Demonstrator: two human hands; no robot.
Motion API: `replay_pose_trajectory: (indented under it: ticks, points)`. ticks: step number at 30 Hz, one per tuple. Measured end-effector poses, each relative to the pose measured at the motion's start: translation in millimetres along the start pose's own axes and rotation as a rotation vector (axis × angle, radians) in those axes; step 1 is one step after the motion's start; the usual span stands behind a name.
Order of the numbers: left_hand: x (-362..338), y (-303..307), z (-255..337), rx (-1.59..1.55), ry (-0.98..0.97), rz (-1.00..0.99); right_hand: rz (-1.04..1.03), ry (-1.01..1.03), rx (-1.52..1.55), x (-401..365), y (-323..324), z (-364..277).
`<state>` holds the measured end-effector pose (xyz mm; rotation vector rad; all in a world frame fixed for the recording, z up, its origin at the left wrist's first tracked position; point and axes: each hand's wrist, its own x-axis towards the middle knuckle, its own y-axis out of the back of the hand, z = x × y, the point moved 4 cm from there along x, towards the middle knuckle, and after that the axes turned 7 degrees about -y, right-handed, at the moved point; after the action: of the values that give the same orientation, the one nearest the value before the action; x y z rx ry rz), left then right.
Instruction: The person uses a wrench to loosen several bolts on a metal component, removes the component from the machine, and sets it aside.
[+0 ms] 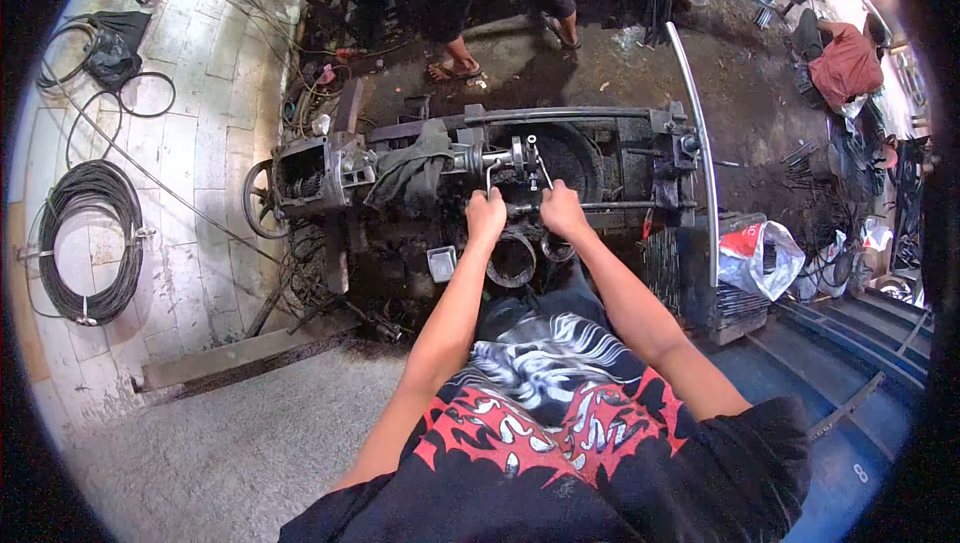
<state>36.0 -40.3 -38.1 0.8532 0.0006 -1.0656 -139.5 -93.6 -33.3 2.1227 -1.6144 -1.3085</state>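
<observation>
My left hand (486,215) is closed around a thin, bent metal rod (489,179) that sticks up toward the shaft of a greasy lathe-like machine. Opposite it, my right hand (562,211) grips a slim metal bar (543,165), which slants up to a round metal fitting (532,143) on the machine. Between and above both hands lies the bright shaft with its collar (518,151). A dark rag (412,163) drapes over the machine left of the shaft. Below my fists a metal ring (511,284) shows near my knees.
A handwheel (262,199) is at the machine's left end, and a long shiny pipe (700,143) stands at its right. Coiled black cable (52,243) lies on the left floor. One person (480,3) stands behind the machine; another (845,63) crouches far right.
</observation>
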Motion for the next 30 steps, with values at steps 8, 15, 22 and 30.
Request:
replay_pose_trajectory:
  ticks: [8, 15, 22, 30]
  points:
    - [-9, -9, 12, 0.097, -0.023, -0.029, -0.086, -0.036, -0.078, -13, -4, -9]
    - [-7, -14, 18, 0.113, -0.060, -0.020, -0.321, -0.163, 0.115, 15, -33, 3]
    - [-12, -14, 19, 0.110, -0.072, 0.006, -0.322, -0.242, 0.129, -11, -14, -13]
    - [-20, -10, 31, 0.166, -0.055, -0.054, -0.099, -0.163, 0.121, -24, -15, -23]
